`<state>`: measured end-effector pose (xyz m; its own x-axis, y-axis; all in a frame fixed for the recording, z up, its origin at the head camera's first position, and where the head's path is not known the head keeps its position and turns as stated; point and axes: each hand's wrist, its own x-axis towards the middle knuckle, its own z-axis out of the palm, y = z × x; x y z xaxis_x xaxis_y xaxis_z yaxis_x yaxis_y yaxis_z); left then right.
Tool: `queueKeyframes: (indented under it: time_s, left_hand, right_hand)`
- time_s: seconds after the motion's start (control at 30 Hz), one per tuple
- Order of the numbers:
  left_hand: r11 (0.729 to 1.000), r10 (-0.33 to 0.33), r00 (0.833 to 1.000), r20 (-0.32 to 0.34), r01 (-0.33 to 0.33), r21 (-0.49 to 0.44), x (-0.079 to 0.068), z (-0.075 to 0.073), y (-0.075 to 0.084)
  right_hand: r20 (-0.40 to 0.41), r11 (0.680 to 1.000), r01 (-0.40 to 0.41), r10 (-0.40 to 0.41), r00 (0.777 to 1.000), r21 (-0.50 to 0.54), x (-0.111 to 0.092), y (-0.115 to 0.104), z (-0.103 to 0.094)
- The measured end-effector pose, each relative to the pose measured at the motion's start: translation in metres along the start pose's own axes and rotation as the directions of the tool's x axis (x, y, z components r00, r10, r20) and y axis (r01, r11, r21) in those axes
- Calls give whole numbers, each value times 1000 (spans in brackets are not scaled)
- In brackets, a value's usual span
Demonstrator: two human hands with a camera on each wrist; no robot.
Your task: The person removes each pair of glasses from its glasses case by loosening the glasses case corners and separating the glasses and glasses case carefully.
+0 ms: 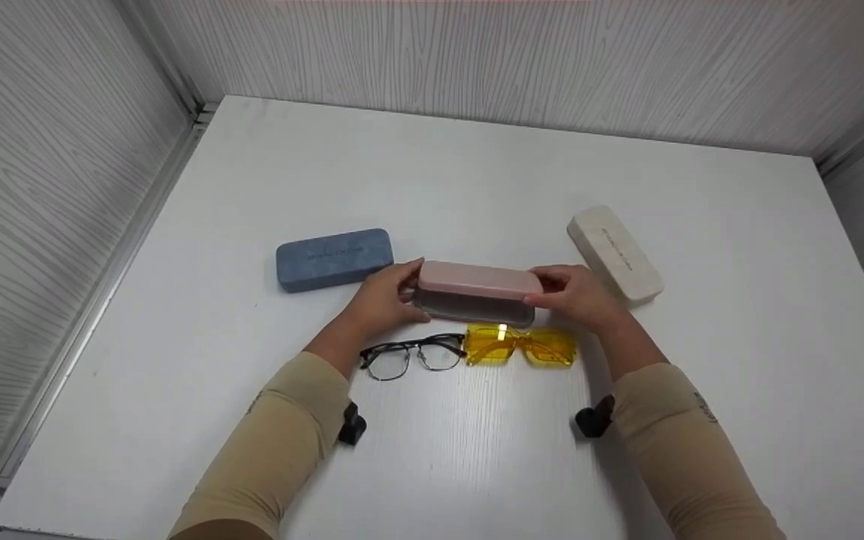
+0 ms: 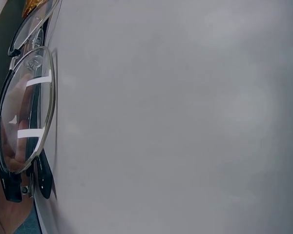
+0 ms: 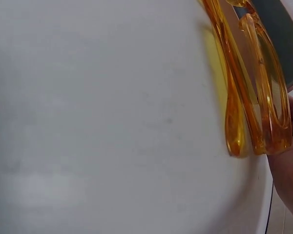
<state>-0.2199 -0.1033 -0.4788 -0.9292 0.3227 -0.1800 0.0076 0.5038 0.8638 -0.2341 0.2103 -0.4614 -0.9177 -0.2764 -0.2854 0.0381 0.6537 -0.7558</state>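
Observation:
Both hands hold a pink glasses case [image 1: 481, 279], its lid raised and its dark inside facing the person. At its left end, my left hand [image 1: 379, 301] grips with fingers and thumb. On the right, my right hand [image 1: 579, 295] pinches the other end. Just in front of the case lie black half-rim glasses [image 1: 408, 345] and, to their right, yellow glasses [image 1: 556, 348]. The left wrist view shows the black-framed glasses [image 2: 10, 187] up close, with part of the left hand behind the lens. Yellow glasses [image 3: 276, 139] partly cover the case [image 3: 285, 46] in the right wrist view.
A blue glasses case [image 1: 334, 260] lies shut beyond the left hand. An off-white case [image 1: 615, 252] lies at an angle beyond the right hand. All rest on a white table [image 1: 477, 465] with wood-grain panels [image 1: 477, 60] behind and at the sides.

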Motion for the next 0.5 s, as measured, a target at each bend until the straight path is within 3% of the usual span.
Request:
queueKeyframes:
  time_s: [0.5]
  left_hand:
    - [1000, -25, 999, 22, 24, 8, -2, -1, 4]
  right_hand:
    - [-5, 979, 112, -115, 993, -170, -2, 2, 6]
